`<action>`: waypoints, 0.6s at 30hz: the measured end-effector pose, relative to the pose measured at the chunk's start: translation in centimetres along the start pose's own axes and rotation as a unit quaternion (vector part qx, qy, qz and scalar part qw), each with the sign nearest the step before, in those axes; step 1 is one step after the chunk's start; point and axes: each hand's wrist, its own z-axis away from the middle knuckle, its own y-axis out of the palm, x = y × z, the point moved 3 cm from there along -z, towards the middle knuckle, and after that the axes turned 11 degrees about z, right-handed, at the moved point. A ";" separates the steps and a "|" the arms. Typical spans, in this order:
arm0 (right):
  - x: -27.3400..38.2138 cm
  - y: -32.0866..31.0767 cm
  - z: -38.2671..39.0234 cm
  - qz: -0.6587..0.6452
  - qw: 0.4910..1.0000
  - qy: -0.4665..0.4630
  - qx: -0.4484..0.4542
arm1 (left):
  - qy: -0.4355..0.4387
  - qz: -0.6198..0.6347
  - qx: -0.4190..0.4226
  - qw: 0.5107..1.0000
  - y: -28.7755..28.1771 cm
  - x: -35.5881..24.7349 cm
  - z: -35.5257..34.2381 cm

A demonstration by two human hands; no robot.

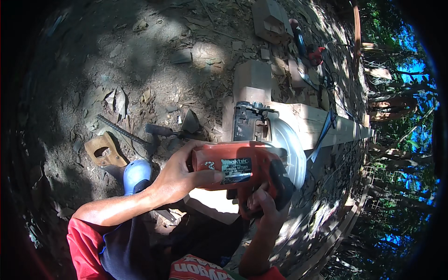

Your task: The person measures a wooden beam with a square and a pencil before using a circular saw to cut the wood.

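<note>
A red and black circular saw (228, 163) with a silver blade guard (287, 144) is held in both my hands at the middle of the view. My left hand (179, 175) wraps round the red motor housing from the left. The fingers of my right hand (266, 205) close round the black-and-red handle at the near side. Beyond the saw, its dark base plate (245, 121) rests against or over a pale wooden beam (322, 123); the exact contact is hidden. The blade itself is covered by the guard. A squared timber block (252, 77) adjoins the beam at the far side.
On the dirt at left lie a handsaw with a wooden handle (106, 150) and a dark-handled tool (158, 130), near my blue boot (137, 175). Another timber block (272, 21) stands far off, with a red tool (316, 56) and cables beside it. Wood chips litter the ground.
</note>
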 end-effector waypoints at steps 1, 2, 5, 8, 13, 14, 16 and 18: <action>0.0 -0.1 0.1 -0.003 1.000 -0.002 0.000 | -0.003 0.005 0.000 1.000 0.0 0.1 0.1; -0.1 -0.1 0.2 -0.007 1.000 -0.003 0.001 | -0.005 0.009 0.000 1.000 0.1 0.3 0.1; -0.3 -0.3 0.0 -0.016 1.000 -0.004 0.008 | -0.003 0.019 0.000 1.000 0.2 0.4 0.2; -0.3 -0.4 0.0 -0.019 1.000 0.002 0.014 | -0.001 0.032 -0.001 0.999 0.3 0.4 0.3; 0.0 -0.1 0.0 -0.017 1.000 -0.002 0.015 | -0.005 0.034 -0.005 0.999 0.3 0.1 0.3; -0.1 -0.2 -0.1 -0.020 1.000 -0.003 0.016 | -0.007 0.033 -0.006 0.999 0.4 0.0 0.4; -0.5 -0.4 -0.2 -0.021 1.000 0.002 0.017 | -0.010 0.031 -0.005 0.999 0.4 -0.1 0.3; -1.3 -0.8 -0.2 -0.020 1.000 0.012 0.015 | -0.012 0.029 -0.004 0.999 0.3 0.0 0.2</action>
